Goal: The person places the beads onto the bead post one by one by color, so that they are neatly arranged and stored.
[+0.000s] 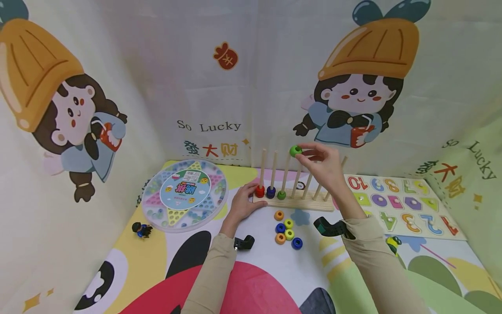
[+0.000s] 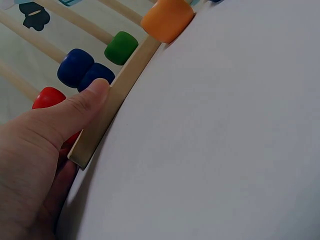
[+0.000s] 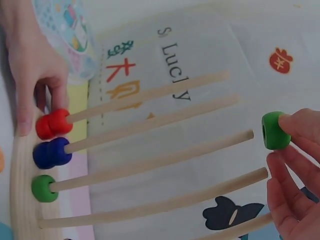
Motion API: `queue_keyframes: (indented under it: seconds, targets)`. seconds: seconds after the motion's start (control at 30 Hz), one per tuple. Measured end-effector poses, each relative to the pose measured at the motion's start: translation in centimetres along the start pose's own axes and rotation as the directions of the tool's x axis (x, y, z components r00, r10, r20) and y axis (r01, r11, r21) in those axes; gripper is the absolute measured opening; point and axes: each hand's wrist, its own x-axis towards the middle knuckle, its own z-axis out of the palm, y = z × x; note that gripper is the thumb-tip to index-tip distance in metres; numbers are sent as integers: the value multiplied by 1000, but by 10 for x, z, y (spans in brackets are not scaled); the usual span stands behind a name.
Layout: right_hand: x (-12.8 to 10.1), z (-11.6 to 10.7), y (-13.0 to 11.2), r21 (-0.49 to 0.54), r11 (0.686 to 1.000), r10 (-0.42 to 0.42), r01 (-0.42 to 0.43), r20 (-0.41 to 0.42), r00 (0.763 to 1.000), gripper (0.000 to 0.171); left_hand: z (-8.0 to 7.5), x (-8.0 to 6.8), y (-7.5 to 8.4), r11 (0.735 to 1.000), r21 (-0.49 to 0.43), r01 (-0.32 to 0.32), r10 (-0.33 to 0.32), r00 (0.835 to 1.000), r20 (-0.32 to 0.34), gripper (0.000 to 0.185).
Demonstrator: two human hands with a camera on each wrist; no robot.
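The right hand (image 1: 323,168), at the centre of the head view, pinches a green bead (image 1: 295,151) between thumb and fingertips (image 3: 295,125). It holds the bead in the air just beside the top of the third wooden peg (image 1: 285,173), not yet on it. The left hand (image 1: 244,205) lies lower and to the left, its thumb (image 2: 82,107) pressed against the end of the wooden peg base (image 1: 293,201) and its fingers curled round that end.

On the base, the leftmost peg carries red beads (image 1: 259,191), the next blue beads (image 1: 270,192), and the third one green bead (image 1: 281,195); the other pegs stand bare. Below the base, loose beads (image 1: 287,231) in orange, yellow-green and blue lie in a cluster on the colourful mat (image 1: 274,279).

At the left of the frame sits a round marble game board (image 1: 185,195) with a small toy figure (image 1: 142,230) beneath it. At the right lies a number puzzle board (image 1: 401,205).
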Motion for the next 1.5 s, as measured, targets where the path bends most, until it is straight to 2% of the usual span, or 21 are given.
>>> queue_keyframes:
  seconds: [0.33, 0.8, 0.9, 1.0, 1.23, 1.33, 1.5]
  targets:
    - [13, 3, -6, -15, 1000, -11, 11, -37, 999, 22, 2, 1, -2, 1000, 11, 19, -19, 1000, 3, 71]
    - [21, 4, -10, -120, 992, 59, -44, 126, 990, 26, 4, 2, -5, 999, 35, 0, 0, 1000, -4, 73]
    - [22, 4, -9, -132, 990, 64, -46, 141, 988, 26, 4, 2, -5, 999, 35, -1, 1, 1000, -3, 73]
    - [22, 3, -9, -129, 991, 32, -15, 133, 991, 25, 3, 2, -5, 999, 37, 4, -4, 1000, 0, 73]
    - [10, -6, -10, -72, 995, -68, 74, 82, 994, 23, 4, 4, -5, 999, 36, -7, 7, 1000, 1, 70]
    - [0, -10, -9, -87, 994, -65, 72, 88, 994, 23, 3, 3, -4, 999, 32, -2, 2, 1000, 3, 70]
    - [-20, -11, 1, -92, 995, -10, 22, 129, 992, 23, 3, 3, -4, 999, 38, 9, -9, 1000, 4, 70]
